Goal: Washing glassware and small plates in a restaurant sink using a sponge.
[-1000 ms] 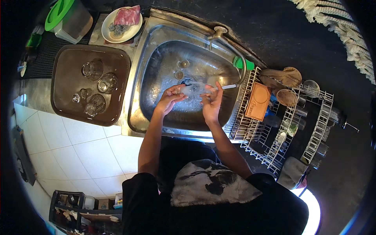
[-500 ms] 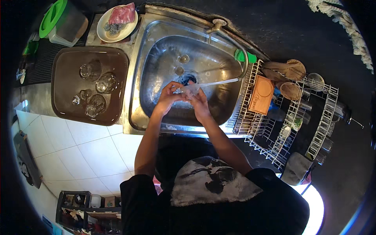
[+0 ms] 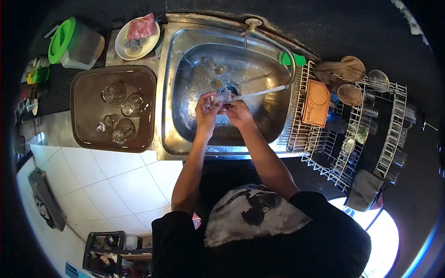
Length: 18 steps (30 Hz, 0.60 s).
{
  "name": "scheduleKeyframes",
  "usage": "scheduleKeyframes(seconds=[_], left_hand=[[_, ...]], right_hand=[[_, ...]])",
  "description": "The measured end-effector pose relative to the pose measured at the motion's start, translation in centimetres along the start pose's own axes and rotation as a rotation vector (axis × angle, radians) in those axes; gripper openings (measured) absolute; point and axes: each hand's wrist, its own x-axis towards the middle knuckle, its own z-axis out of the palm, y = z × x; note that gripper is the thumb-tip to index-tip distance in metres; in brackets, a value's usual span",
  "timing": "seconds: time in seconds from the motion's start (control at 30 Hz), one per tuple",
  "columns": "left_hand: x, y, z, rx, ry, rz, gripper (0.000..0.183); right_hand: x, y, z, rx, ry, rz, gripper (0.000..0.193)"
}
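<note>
A small clear glass point(image 3: 224, 95) is held over the sink by both hands, in the water running from the tap. My left hand point(image 3: 206, 112) is closed around its left end. The fingers of my right hand point(image 3: 240, 114) are curled against its near right side, partly hidden. The stream of water point(image 3: 259, 93) comes in from the right and meets the glass. Beyond my hands, two more clear glasses, one far point(image 3: 220, 69) and one nearer point(image 3: 216, 83), rest on the sink bottom. A dark round drain point(image 3: 234, 88) shows behind the held glass.
The metal sink point(image 3: 164, 104) has a curved tap point(image 3: 293, 69) at its right. Leftward is a wet brown tray point(image 3: 85, 139) with several glasses. Behind it stand a plate point(image 3: 149, 47) with a pink cloth and scourer, and a green-lidded container point(image 3: 83, 48). A white wire dish rack point(image 3: 320, 164) stands right.
Both hands and the glass have shifted slightly farther away over the sink. The glass now shows more plainly, with less spray over it. The whole view has shifted a little.
</note>
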Motion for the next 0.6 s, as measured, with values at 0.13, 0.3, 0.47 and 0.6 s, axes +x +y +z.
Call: scheduleKeyframes(seconds=[0.13,0.3,0.47,0.6], left_hand=[[0.4,-1.8,-1.0,-0.354,-0.093,-0.193,0.030],[0.0,-2.5,-0.6,-0.200,-0.011,-0.216,0.033],[-1.5,-1.0,-0.5,0.158,-0.087,0.045,0.031],[-2.9,2.0,-0.1,1.242,-0.085,0.427,0.034]], right_hand=[[-0.2,-0.3,-0.9,0.083,0.079,-0.104,0.028],[-1.1,-0.1,-1.1,0.015,0.221,-0.063,0.022],[-1.1,0.7,-0.9,0.050,0.157,0.008,0.020],[0.6,3.3,-1.1,-0.812,0.559,-0.440,0.022]])
